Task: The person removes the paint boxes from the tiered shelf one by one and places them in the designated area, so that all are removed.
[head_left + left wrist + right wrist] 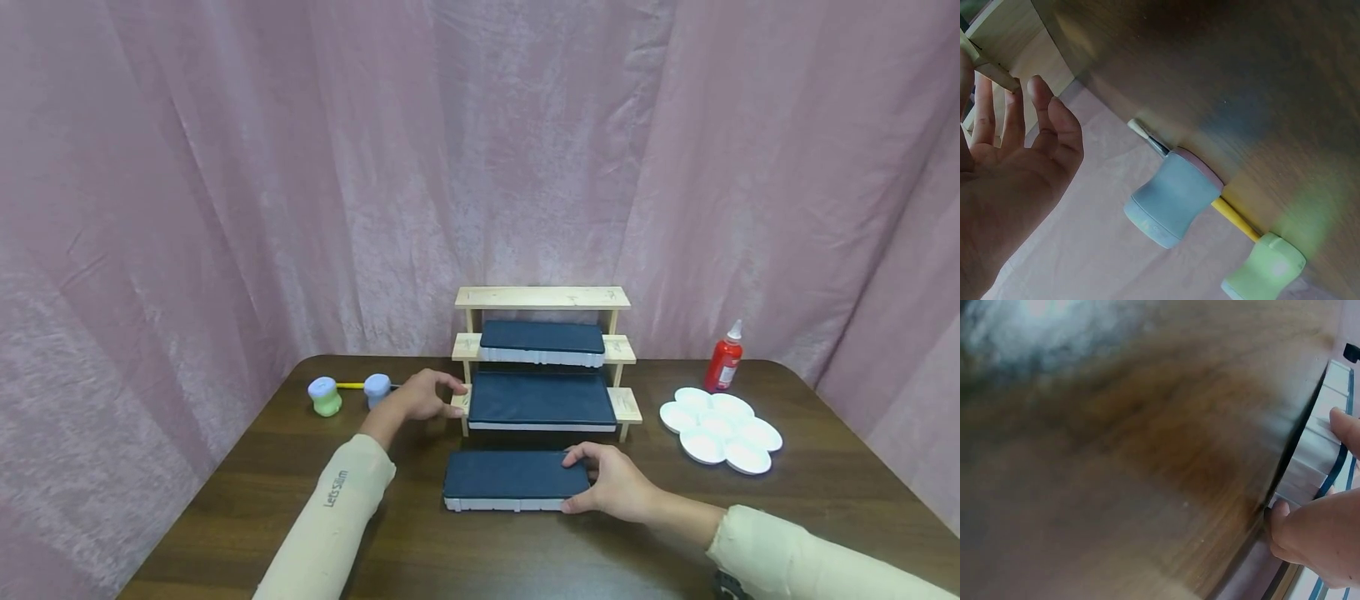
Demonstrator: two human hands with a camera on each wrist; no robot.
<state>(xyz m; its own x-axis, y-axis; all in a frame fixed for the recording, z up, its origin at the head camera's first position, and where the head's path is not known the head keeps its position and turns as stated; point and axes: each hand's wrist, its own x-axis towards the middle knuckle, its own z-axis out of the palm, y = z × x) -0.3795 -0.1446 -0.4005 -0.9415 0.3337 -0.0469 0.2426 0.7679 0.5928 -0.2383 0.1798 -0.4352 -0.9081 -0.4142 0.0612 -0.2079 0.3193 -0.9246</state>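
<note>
A light wooden three-step rack [543,297] stands at the back of the table. My left hand [427,396] holds the left end of its lowest step, and in the left wrist view the step's wooden end [999,74] lies at the fingers. On the table in front of the rack is a long white box with a dark blue top [502,475]. My right hand [615,487] grips this box by its right end, thumb at the front edge; its ribbed white side [1310,450] shows in the right wrist view. Similar boxes lie on the middle step [542,335] and lowest step [542,398].
At the left stand a green jar [326,398] and a blue jar [377,390] with lilac lids, a yellow-handled brush [350,386] by them. A white flower-shaped palette [716,427] and a red squeeze bottle [724,362] are at the right. Pink curtains [555,167] hang behind.
</note>
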